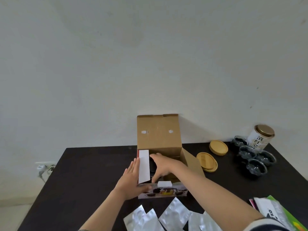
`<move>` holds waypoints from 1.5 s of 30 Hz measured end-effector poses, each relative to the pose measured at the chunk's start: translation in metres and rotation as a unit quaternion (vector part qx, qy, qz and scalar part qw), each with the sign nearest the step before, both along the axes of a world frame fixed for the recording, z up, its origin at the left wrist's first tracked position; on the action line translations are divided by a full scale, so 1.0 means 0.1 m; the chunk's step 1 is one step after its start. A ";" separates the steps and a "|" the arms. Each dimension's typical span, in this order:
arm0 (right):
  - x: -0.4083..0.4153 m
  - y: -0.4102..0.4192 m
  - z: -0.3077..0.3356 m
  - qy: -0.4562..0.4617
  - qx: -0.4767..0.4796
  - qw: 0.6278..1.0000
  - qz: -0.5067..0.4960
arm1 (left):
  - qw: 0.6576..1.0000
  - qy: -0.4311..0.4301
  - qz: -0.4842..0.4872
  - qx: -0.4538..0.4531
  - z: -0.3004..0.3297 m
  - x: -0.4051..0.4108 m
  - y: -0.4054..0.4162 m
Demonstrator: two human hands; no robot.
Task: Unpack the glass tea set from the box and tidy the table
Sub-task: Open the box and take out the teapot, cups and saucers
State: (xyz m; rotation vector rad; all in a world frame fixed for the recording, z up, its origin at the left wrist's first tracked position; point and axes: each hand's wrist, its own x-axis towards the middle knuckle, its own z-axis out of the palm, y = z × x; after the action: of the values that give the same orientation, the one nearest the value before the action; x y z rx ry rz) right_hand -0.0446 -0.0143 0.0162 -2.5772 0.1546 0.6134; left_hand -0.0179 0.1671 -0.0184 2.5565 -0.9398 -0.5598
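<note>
Behind everything is a plain white wall, and a dark table stands against it. On the table sits an open cardboard box with its back flap standing up.

The left hand lies flat against the box's left side, fingers straight and close together, touching a white flap there. The right hand reaches down into the box. Its fingers are loosely bent over something dark inside, but I cannot tell if they hold it. The right arm covers part of the inside of the box.

Right of the box lie two round wooden lids, one just beside the box's right flap and one farther back. Past them, four small glass cups stand close together, and a white tea tin with a gold top stands behind the cups.

In front of the box lie shiny silver bags. Some coloured packets lie to the front and right of the box.
</note>
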 end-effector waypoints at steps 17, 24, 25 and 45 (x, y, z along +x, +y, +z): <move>-0.36 -0.57 0.93 -0.112 0.166 0.974 -0.106 | 0.991 -0.062 -0.008 0.115 0.19 0.27 0.59; -0.36 -1.14 0.97 -0.144 0.091 0.963 -0.208 | 0.987 -0.071 -0.002 0.144 0.22 0.35 0.69; -0.34 -1.20 0.92 -0.135 0.060 0.964 -0.221 | 0.986 -0.072 -0.001 0.149 0.23 0.36 0.69; 0.23 -1.44 -0.04 -0.028 -0.066 0.964 -0.256 | 0.985 -0.070 0.005 0.155 0.18 0.42 0.70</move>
State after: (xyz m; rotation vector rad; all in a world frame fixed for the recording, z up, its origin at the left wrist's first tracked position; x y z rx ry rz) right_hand -0.0216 -0.1582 0.0120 -2.5207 0.8356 0.3430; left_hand 0.0245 0.2370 -0.0005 2.9096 -0.9504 -0.5700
